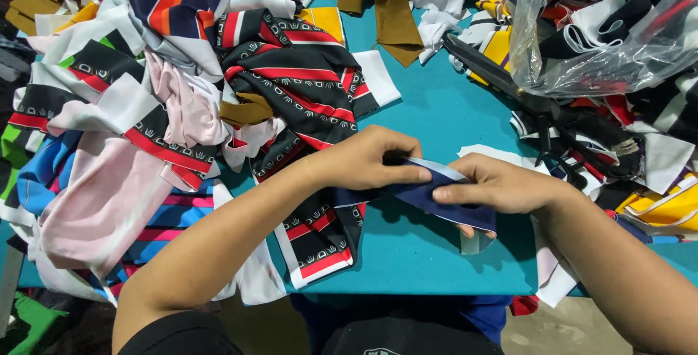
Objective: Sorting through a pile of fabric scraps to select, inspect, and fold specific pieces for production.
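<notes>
Both my hands hold a navy blue fabric strip [429, 201] with a pale lining edge, just above the teal table [436, 108]. My left hand [371, 160] pinches its upper left end between thumb and fingers. My right hand [498, 184] grips the strip's right part, thumb on top and fingers underneath. A black, red and white patterned cloth piece [305, 86] lies right next to my left hand, partly under my left forearm.
A heap of mixed cloth pieces [123, 108] covers the table's left half. Black scissors [509, 82] lie at the right by a clear plastic bag [603, 28] stuffed with fabric. Brown strips [385, 6] hang at the back. More scraps [654, 202] pile up on the right.
</notes>
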